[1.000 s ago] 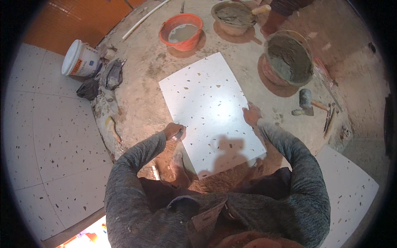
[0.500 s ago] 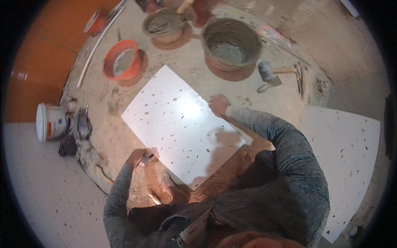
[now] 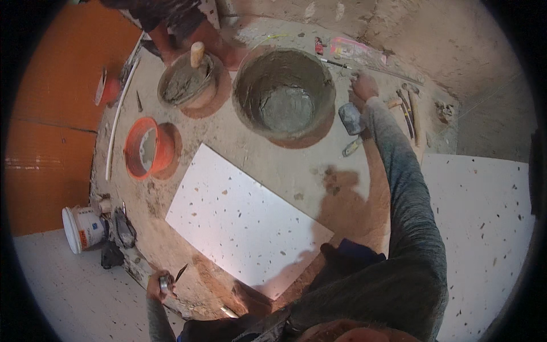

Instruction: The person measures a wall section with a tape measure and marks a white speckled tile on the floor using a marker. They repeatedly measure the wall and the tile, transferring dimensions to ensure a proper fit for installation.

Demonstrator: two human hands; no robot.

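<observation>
Low at the left, my left hand (image 3: pixel 156 286) is closed around a small round silver tool (image 3: pixel 165 283). A dark pointed strip (image 3: pixel 181 272) shows beside it; whether it belongs to the tool I cannot tell. My right hand (image 3: pixel 364 86) is stretched far forward near the wall, fingers reaching down by the end of a thin black-and-white stick (image 3: pixel 336 63). I see nothing held in it. Between my arms lies a white speckled tile (image 3: pixel 245 219), flat on the floor, touched by neither hand. A rubber mallet (image 3: pixel 351 118) rests under my right forearm.
A large mortar tub (image 3: pixel 245 117), a smaller mortar bucket (image 3: pixel 208 94) with a wooden handle and an orange bucket (image 3: pixel 165 149) stand ahead. Another person's legs (image 3: pixel 182 34) are at the far left. Hand tools (image 3: pixel 415 114) lie right; a white pail (image 3: pixel 85 228) lies left.
Both hands have left the tile's edges. My right hand has moved forward past the mallet, and my left hand has drawn back with the silver tool. The view has shifted forward.
</observation>
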